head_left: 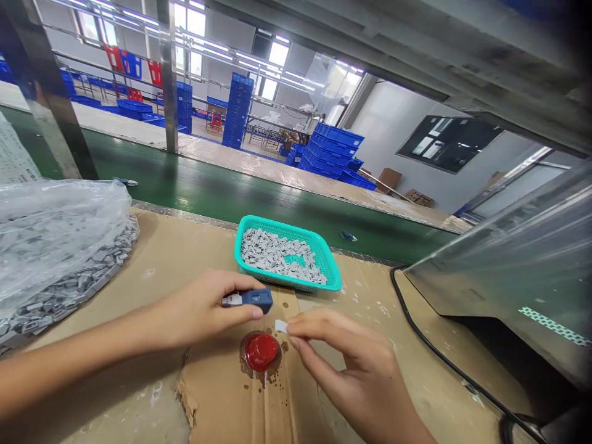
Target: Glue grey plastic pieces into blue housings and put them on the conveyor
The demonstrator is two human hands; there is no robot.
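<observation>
My left hand (203, 308) grips a small blue plastic part with a white tip (247, 300) between thumb and fingers. My right hand (351, 364) pinches a small white piece (280, 326) in its fingertips, just above a round red cap (261, 351). The cap stands in a brown stain on the cardboard sheet (217, 394) covering the bench. Beyond my hands sits a teal plastic basket (287, 254) holding a heap of small grey parts. Neither hand touches the basket.
A clear plastic bag (50, 234) with grey parts lies at the left. A green conveyor belt (240, 197) runs behind the bench. A black cable (444, 361) and a metal housing (504, 265) are at the right. Stacked blue crates (330, 151) stand far back.
</observation>
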